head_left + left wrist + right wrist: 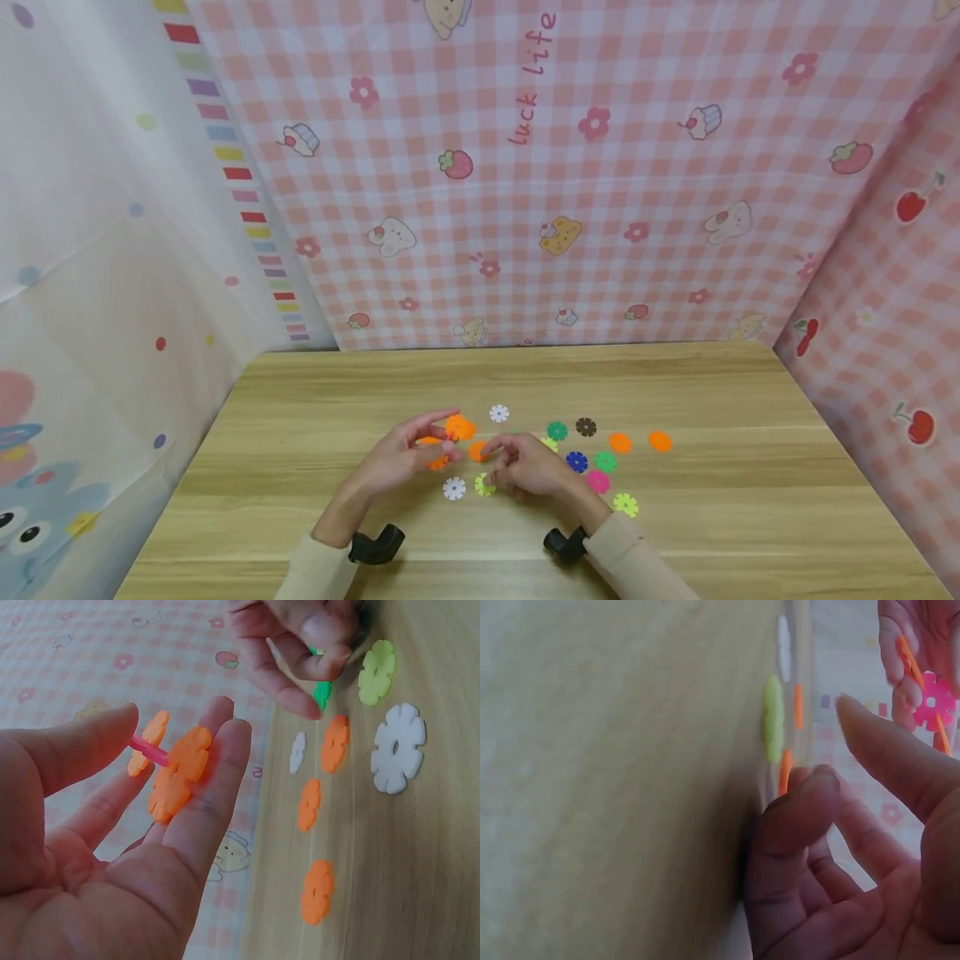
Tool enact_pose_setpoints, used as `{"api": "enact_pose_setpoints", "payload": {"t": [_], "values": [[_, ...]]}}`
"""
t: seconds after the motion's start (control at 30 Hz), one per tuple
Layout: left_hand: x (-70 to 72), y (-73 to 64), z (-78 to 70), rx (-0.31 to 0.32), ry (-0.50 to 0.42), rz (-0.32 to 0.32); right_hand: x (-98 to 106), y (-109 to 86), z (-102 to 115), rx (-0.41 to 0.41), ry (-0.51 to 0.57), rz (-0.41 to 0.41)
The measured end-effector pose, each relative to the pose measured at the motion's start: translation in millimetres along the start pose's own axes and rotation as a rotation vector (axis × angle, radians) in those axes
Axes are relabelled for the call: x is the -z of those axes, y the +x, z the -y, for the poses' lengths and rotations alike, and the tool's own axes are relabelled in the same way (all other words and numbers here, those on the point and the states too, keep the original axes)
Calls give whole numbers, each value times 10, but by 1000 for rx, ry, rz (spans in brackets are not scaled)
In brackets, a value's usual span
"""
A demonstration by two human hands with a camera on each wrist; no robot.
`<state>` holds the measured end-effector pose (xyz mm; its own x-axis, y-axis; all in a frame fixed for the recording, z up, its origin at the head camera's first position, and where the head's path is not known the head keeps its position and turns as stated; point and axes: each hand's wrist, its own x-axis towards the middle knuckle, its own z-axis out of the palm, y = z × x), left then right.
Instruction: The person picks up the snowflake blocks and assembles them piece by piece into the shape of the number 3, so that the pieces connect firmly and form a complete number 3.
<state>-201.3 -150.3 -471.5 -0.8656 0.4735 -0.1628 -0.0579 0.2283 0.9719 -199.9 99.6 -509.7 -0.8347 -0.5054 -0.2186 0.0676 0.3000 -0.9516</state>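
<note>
My left hand [444,425] holds a small assembly [176,769] of two orange snowflake discs joined by a pink disc, pinched between thumb and fingers above the wooden table [315,392]. In the right wrist view the assembly [932,701] shows at the top right. My right hand [504,454] hovers low just right of it, fingers loosely curled. Its thumb [877,742] stands apart from the fingers [802,810], with nothing between them. Its fingertips are next to a loose orange disc [477,451] and a yellow-green disc [484,485].
Several more discs lie scattered on the table: white [498,413], green [557,431], brown [586,427], orange [660,441], blue [576,462], pink [597,482], another white [453,488]. Patterned cloth walls [525,208] close in the back and both sides.
</note>
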Motion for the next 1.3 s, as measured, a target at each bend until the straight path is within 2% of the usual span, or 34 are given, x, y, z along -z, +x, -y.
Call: {"api": "enact_pose_setpoints", "payload": {"t": [0.3, 0.57, 0.83, 1.07, 1.3], "values": [[13, 2, 22, 3, 80, -48, 15, 12, -36, 64, -141, 10], [-11, 3, 42, 6, 115, -54, -19, 42, -56, 63, -217, -21], [-28, 17, 20, 3, 100, -26, -52, 31, -50, 13, -201, -61], [-41, 29, 30, -3, 112, -11, -40, -3, -25, 20, -228, -39], [-57, 42, 12, -9, 116, -14, -42, -31, -29, 36, -198, -35]]}}
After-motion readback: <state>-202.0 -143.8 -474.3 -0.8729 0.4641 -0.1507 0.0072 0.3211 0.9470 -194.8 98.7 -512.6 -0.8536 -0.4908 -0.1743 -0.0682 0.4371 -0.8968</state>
